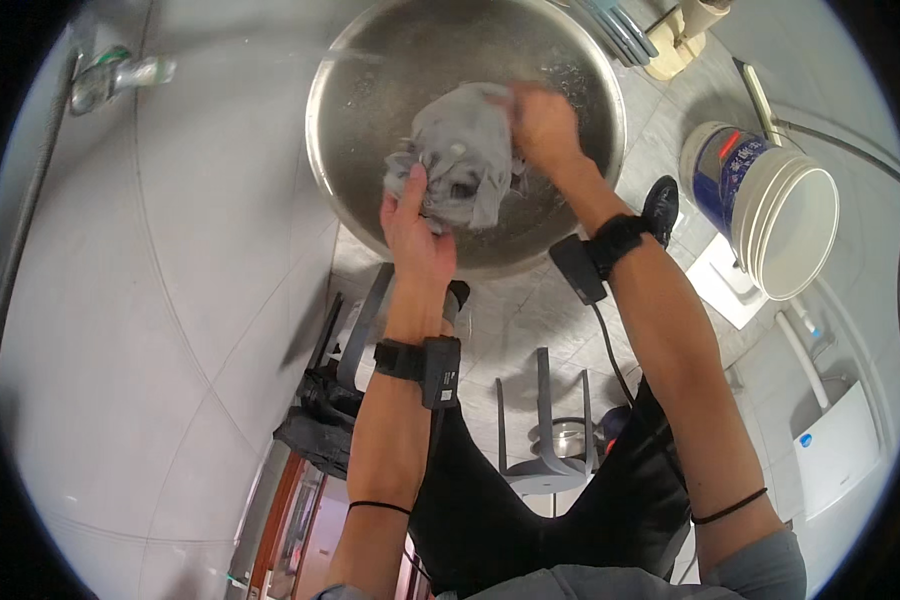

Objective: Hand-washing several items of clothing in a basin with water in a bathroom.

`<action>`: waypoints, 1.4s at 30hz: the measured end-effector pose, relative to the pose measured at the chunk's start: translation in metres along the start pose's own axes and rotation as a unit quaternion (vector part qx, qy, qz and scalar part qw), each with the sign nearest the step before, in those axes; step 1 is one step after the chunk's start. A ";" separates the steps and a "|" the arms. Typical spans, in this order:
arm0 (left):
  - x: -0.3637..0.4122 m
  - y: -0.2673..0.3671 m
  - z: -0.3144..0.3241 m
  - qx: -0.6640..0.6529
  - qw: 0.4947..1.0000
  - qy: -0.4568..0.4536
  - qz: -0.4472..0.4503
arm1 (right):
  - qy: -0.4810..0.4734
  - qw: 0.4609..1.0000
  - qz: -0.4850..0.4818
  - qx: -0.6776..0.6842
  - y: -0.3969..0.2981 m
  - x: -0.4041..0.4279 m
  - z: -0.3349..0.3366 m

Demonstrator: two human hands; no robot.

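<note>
A wet, bunched grey cloth (465,135), bearing a pale round spot like a button, lies in a wide stainless-steel basin (367,135). My left hand (418,232) grips the cloth's lower left edge, thumb on top and fingers partly hidden beneath. At its upper right edge is my right hand (546,124), curled and blurred by motion, with its fingertips on the fabric. Drops and a few bubbles dot the basin's bottom. Each wrist wears a black strap with a small box.
A wall tap (120,79) sits at upper left, with a faint watery streak towards the basin. At right, a white plastic bucket (787,225) is tilted. Below the basin are an upturned grey stool (544,472) and a metal pot (568,437). Black bags (319,439) lie left.
</note>
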State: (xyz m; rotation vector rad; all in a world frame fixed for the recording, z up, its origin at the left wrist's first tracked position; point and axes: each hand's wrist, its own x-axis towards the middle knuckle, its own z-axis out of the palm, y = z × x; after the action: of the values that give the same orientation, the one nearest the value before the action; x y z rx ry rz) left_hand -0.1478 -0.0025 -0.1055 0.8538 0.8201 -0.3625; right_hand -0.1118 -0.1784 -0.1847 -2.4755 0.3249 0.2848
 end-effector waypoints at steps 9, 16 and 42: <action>-0.055 0.036 -0.011 0.314 0.942 -0.066 0.096 | -0.071 0.997 -0.010 0.005 -0.023 -0.070 -0.083; -0.085 0.063 -0.009 0.620 0.747 -0.136 0.199 | -0.038 0.935 -0.148 0.321 -0.088 -0.055 -0.098; -0.151 0.070 0.013 0.626 0.729 0.056 0.270 | -0.301 0.904 -0.042 -0.299 -0.050 -0.116 -0.144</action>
State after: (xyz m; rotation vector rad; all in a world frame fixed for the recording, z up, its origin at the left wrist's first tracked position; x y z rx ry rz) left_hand -0.1981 0.0261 0.0509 2.3500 0.2862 -0.3140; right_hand -0.1886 -0.2075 -0.0115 -2.7935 -0.1637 1.2361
